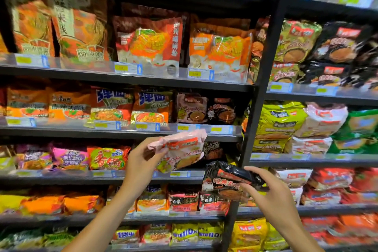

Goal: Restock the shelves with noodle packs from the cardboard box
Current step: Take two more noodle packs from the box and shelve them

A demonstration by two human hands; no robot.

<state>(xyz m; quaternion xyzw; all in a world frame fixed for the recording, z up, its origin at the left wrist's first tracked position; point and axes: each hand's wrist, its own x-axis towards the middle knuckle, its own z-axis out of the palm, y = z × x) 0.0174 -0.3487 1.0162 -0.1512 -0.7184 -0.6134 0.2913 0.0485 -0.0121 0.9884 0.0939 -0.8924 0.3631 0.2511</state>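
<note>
R hand grips black pack, L hand pink pack.

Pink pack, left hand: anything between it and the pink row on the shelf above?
Nothing visible. The left hand holds the pink pack just below that shelf's front rail; the pink row sits behind the rail, so the pack must be lifted over it.

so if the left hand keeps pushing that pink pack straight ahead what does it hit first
Probably the dark noodle packs on the shelf just behind the pink noodle pack held by the left hand; depth is unclear.
</note>
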